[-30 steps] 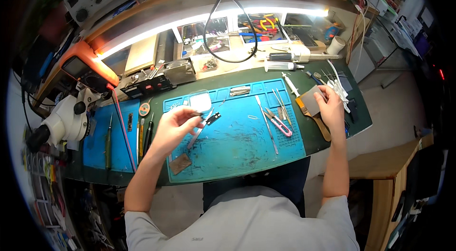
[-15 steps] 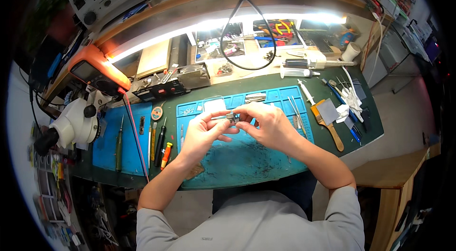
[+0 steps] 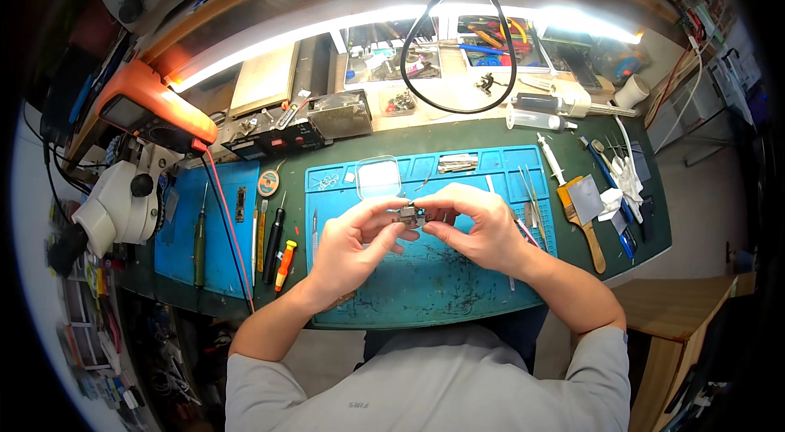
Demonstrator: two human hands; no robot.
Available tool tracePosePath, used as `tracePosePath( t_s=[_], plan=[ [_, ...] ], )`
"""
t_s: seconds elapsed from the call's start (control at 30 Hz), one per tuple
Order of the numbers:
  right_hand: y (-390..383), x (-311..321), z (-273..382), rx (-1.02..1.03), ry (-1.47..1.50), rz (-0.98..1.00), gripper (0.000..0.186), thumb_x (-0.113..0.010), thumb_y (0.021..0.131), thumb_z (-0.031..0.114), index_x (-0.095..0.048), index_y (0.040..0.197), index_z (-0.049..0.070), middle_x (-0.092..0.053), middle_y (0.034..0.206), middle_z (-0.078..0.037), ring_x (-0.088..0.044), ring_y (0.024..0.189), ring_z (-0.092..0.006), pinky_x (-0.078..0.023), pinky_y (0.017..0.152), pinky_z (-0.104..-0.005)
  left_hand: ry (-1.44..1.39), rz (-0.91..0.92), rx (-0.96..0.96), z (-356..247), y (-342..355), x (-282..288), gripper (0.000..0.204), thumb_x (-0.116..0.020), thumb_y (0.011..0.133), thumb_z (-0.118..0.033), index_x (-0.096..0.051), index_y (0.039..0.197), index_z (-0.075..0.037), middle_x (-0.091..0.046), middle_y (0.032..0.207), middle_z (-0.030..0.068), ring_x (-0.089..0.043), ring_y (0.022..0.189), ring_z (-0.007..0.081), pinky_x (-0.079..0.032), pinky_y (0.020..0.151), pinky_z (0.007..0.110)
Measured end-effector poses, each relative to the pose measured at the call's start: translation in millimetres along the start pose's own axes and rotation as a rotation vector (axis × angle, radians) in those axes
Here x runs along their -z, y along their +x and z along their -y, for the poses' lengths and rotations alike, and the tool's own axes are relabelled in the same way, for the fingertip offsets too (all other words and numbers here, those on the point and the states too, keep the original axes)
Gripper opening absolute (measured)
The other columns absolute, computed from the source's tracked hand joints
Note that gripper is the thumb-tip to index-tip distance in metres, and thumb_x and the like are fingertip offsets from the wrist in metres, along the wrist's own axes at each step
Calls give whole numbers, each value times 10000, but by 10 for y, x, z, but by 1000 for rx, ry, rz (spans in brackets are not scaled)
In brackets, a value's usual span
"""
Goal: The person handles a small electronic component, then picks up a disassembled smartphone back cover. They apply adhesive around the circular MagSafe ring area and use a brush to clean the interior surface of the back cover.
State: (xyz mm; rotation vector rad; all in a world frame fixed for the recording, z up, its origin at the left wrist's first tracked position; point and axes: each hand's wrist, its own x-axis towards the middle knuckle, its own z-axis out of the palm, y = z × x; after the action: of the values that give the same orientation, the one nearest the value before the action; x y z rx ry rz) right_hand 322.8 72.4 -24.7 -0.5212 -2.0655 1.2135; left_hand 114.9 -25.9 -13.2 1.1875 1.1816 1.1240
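Over the light blue silicone mat [image 3: 425,301], my left hand [image 3: 356,248] and my right hand [image 3: 474,232] meet, both gripping a small metallic electronic part [image 3: 409,216] between thumbs and fingers. Its fine details are too small to make out. Behind them lie a clear lidded box [image 3: 378,174] and small metal pieces [image 3: 458,163]. Steel tweezers [image 3: 536,215] rest to the right, beside a tool with pink handles that my right hand partly hides.
At left stand an orange multimeter [image 3: 155,109], a white microscope [image 3: 123,207] and screwdrivers [image 3: 275,240]. At right lie a wooden-handled brush [image 3: 585,236], a syringe [image 3: 550,158] and crumpled white tissue [image 3: 625,183]. A black cable loop [image 3: 458,105] hangs above the bench.
Both hands have come together over the mat's middle; my right hand has left the brush area and now shares the small part with my left. The view has shifted slightly.
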Motion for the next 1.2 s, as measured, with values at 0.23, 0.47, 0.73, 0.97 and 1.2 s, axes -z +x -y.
tracePosePath(
  t_s=[0.23,0.47,0.73,0.97,1.2],
  plan=[
    [-15,2,108,21,13,-13,302,-719,831,-49,-683,1115,47,-689,942,-66,-677,805,-145,-538,636,-268,149,-50,-180,63,-9,-46,301,-608,957,32,-600,1258,16,-716,1116,121,-724,990,198,-595,762,282],
    [-35,-14,92,50,17,-26,309,-712,826,-64,-681,1111,50,-686,957,-62,-677,816,-137,-526,614,-261,237,-91,-322,76,-7,-73,291,-645,917,65,-646,1205,26,-732,1060,129,-734,960,197,-599,789,296],
    [-34,-21,109,54,37,-27,314,-713,827,-63,-681,1119,50,-690,949,-56,-676,815,-130,-524,615,-254,300,-123,-371,79,-17,-73,316,-672,897,62,-662,1210,20,-737,1065,129,-735,951,192,-599,791,294],
    [-64,-30,113,35,75,-56,287,-720,852,-35,-683,1127,39,-708,957,-68,-674,785,-130,-530,626,-254,339,-150,-339,45,-29,-72,277,-677,917,5,-676,1194,18,-752,1009,116,-739,896,164,-597,766,277],
    [-78,-36,39,122,59,-45,173,-730,869,2,-715,1040,23,-716,917,-77,-668,749,-131,-528,618,-252,349,-147,-332,84,-24,-49,156,-672,952,-88,-717,1069,6,-757,867,92,-737,791,137,-596,669,255]
  ],
)
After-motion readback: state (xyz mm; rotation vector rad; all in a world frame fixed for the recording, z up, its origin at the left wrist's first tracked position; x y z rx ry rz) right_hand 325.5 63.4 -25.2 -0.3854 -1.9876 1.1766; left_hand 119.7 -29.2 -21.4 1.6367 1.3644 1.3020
